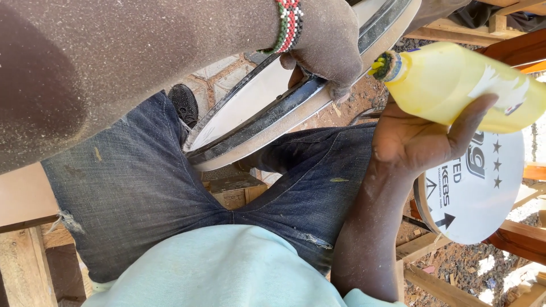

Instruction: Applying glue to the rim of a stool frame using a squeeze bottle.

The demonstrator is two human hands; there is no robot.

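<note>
The person sits with knees apart, in worn blue jeans (142, 187) and a pale green shirt (227, 267).

The left hand (327, 42), dusty and wearing a red, white and green beaded bracelet (290, 25) at the wrist, has its grip clamped on the rim of a round white panel with a dark band around its edge (267, 116). This panel rests tilted across the lap, running from near the left knee up towards the top of the view.

The right hand (415, 139) has its grip closed around a yellow plastic glue bottle (460, 82), held sideways, its crusted nozzle just beside the panel's rim and the left hand's fingers.

Behind the right hand stands a second round white disc with dark printing (483, 193), among timber pieces (432, 278) on gravelly ground. A dark shoe (185, 102) shows near the panel's lower edge.
</note>
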